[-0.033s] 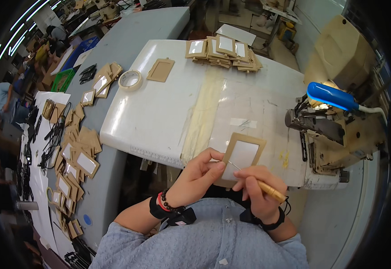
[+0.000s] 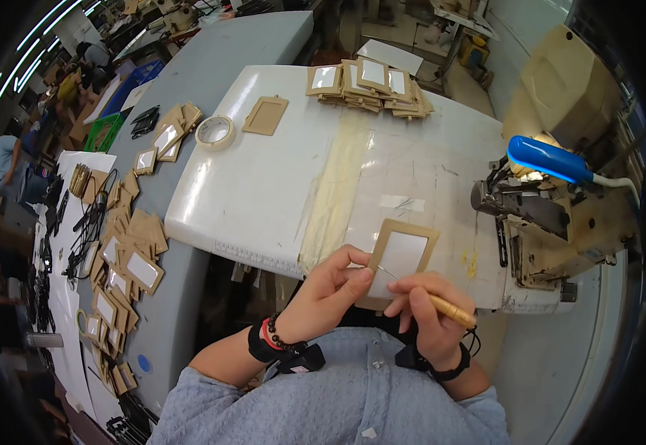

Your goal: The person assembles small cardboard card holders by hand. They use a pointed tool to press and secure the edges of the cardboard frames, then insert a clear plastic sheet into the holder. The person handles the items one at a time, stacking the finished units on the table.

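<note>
A tan badge holder with a clear window lies tilted on the white worktop near its front edge. My left hand pinches its left edge between thumb and fingers. In my right hand is an awl with a golden-brown handle, held much like a pen. Its thin metal shaft points up and left to the holder's left edge, beside my left thumb. The fingers partly hide the holder's lower end, and the exact spot of the tip is too small to make out.
A sewing machine with a blue lamp stands at right. More tan badge holders are piled at the back and on the grey table at left. A tape roll and a single holder lie on the worktop.
The awl's handle end has risen very slightly with my right hand. My left hand and the badge holder look unmoved.
</note>
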